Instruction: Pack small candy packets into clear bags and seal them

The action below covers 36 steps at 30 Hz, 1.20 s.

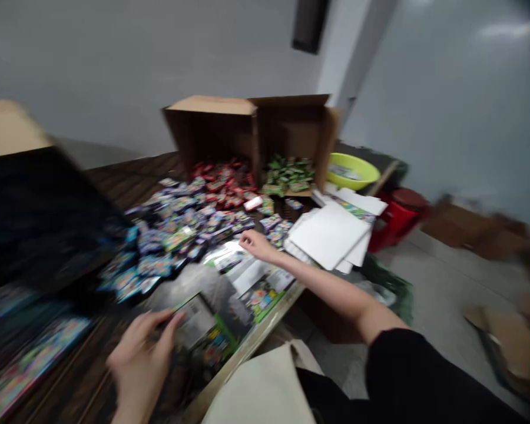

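Note:
My left hand (143, 350) is at the table's front edge, thumb and forefinger closed on the corner of a dark printed packet (207, 330) with green edging. Farther out, my right hand (257, 242) hovers over the near side of a heap of small packets, its fingers curled together; whatever they hold, if anything, is too blurred to name. Below that hand lies another printed packet (262, 297) with a green border and a pale panel. Cloudy clear plastic (196, 282) lies between my hands. Purple and blue small packets (176, 221) spread beyond them.
Two cardboard boxes lie on their sides at the back, spilling red packets (227, 185) and green packets (289, 176). White sheets (329, 235) are stacked at right, near a yellow bowl (353, 171). A dark-lined carton (39, 212) stands left. A red bin (401, 215) is beyond the table.

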Motion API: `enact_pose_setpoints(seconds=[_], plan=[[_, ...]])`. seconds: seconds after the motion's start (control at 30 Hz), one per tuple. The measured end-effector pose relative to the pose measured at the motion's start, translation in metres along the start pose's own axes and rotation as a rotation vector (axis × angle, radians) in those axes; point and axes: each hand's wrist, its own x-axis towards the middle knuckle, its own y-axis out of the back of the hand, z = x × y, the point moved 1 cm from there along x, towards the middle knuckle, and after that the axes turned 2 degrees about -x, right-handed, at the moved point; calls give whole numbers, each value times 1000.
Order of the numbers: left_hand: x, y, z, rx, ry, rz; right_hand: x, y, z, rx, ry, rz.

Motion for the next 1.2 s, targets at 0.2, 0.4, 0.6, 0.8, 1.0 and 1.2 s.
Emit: enact_pose_setpoints(seconds=[0.2,0.4,0.6,0.8,1.0,1.2], plan=[[12,7,8,-229,265,35,18,1,-91,503,223,-390],[3,8,5,-334,315,96,19,-22,-140,425,314,-807],[3,9,10,-282,254,120,29,-36,-142,355,310,-888],[1,2,14,-140,231,215,24,-41,-141,391,290,-846],[-1,-5,19,-45,194,165,2,-67,-126,768,-85,-588],[-13,27,-17,363,196,33,11,-34,-31,154,-15,-78]])
